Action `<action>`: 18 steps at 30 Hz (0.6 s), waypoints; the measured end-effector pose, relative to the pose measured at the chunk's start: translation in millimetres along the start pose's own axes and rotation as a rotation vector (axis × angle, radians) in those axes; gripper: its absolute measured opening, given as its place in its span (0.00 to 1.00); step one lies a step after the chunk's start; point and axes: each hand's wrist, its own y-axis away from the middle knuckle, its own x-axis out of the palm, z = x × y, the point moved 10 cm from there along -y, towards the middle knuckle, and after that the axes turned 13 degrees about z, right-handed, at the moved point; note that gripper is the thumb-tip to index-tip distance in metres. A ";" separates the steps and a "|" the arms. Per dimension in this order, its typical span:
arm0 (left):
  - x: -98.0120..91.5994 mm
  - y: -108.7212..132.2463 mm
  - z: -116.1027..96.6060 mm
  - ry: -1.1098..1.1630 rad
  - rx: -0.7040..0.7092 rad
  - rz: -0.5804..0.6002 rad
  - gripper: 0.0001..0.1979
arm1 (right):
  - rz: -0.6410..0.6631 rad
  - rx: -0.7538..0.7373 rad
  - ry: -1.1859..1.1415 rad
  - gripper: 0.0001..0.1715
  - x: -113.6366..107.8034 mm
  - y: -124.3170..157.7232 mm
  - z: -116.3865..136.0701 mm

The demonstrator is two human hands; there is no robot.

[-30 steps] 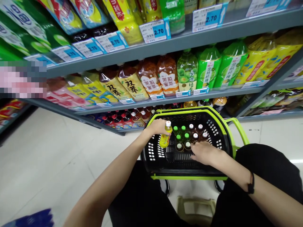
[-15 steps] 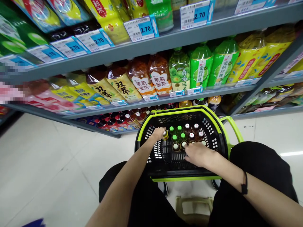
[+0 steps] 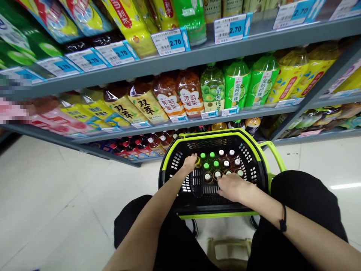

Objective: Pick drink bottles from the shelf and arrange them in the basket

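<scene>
A black shopping basket (image 3: 194, 206) with a lime-green rim stands between my knees. Inside its left part, my left hand (image 3: 190, 162) has its fingers closed around a small bottle with a yellow label (image 3: 198, 163); the fingers hide much of it. My right hand (image 3: 232, 186) reaches over the near row of bottles, its fingertips closed at a white-capped bottle (image 3: 217, 174). The lower part of that bottle is hidden. Behind that row stand several green-capped bottles (image 3: 212, 155) and, to their right, several bottles with pinkish-white caps (image 3: 231, 153), all upright.
Ahead rises a grey shelf (image 3: 158, 64) with large drink bottles and price tags (image 3: 172, 41). Several dark bottles with red caps (image 3: 138, 142) stand on its lowest level. The basket's green handle (image 3: 275, 152) sticks out to the right. A beige stool (image 3: 229, 242) shows below me.
The view has shifted slightly, and the shelf and basket sit a little differently in it. Both hands stay at the same bottles in the basket.
</scene>
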 end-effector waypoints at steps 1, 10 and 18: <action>-3.0 -1.2 0.8 0.011 -0.014 -0.005 0.26 | -0.001 0.000 0.002 0.21 0.7 -0.7 -0.1; -25.0 9.6 9.1 0.082 -0.047 -0.006 0.18 | -0.012 0.023 0.054 0.24 6.1 -9.7 -0.7; -116.2 40.7 24.8 0.218 -0.100 -0.108 0.18 | -0.041 0.068 0.096 0.24 4.7 -14.9 -2.3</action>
